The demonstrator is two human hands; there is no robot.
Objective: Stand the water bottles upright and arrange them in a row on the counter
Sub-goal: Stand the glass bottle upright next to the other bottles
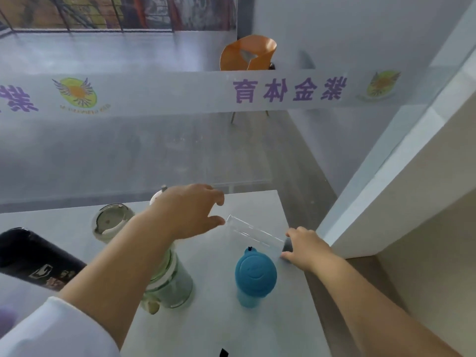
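White counter (219, 331), far right corner: one clear bottle (253, 231) with a dark cap, lying on its side, open-looking end toward the left hand, capped end at the counter's right edge. Right hand (307, 247): fingers curled around the capped end, touching it. Left hand (192, 211): fingers spread and loosely bent, thumb tip just beside the bottle's other end (contact cannot be told). Upright on the counter: one blue bottle (255, 275) with a round blue lid, near the clear one; one clear green-tinted bottle (170, 282), partly behind the left forearm; one glass bottle with a grey lid (112, 222) farther left. One black bottle (38, 258) with printed markings, lying tilted at the left edge. White sleeve (59, 331) on the left arm. Beyond the glass: an orange chair (248, 54).
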